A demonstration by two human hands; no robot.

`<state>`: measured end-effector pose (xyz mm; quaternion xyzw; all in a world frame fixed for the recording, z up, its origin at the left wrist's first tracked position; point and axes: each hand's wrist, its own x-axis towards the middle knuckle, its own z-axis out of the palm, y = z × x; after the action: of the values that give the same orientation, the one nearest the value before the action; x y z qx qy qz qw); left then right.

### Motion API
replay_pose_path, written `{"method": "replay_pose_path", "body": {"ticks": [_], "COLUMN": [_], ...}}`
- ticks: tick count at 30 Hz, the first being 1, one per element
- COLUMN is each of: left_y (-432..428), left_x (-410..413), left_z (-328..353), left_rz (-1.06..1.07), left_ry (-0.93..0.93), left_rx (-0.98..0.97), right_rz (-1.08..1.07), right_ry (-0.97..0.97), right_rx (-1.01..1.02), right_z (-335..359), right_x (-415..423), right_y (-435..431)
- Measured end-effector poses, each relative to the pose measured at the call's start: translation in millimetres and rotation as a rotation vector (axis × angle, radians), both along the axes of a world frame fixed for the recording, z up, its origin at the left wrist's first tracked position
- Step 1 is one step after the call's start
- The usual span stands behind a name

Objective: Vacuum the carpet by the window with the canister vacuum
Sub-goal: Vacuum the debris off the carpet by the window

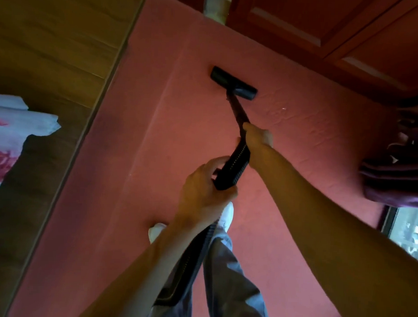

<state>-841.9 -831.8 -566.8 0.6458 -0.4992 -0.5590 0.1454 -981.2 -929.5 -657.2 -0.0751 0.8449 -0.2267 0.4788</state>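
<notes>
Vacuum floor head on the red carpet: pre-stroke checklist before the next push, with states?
1. Black vacuum floor head flat on the red carpet: ok, as far as the view shows.
2. Right hand closed on the black wand: ok.
3. Left hand closed on the black ribbed handle section: ok.
4. Path ahead: not ok for a long push, the dark wooden cabinet base is close beyond the head.
5. Small white speck to the right of the head: not ok, not picked up yet.
6. White shoes clear of the head: ok.
</notes>
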Motion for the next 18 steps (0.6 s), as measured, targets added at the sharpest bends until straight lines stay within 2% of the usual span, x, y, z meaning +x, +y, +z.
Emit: {"method": "replay_pose_path", "body": {"ticks": [5,11,18], "left_y": [22.1,-7.0,-47.5], "left_x": [-21.5,-33.0,-61.5], "left_z": [14.8,-0.3,-29.2], "left_rz": [-0.015,0.051,0.176], "left_ry": [-0.018,-0.063,0.119], "left_rx": [0.024,0.084,0.178], "right_rz": [-0.05,0.099,0.145], "right_ry": [0.013,0.112,0.229], "right_rx": [0.022,0.07,-0.012], "right_z": [4.7,1.3,-10.0], "right_x": [-14.5,-15.6,-43.8], "right_y": [29.8,-11.1,-72.5]}}
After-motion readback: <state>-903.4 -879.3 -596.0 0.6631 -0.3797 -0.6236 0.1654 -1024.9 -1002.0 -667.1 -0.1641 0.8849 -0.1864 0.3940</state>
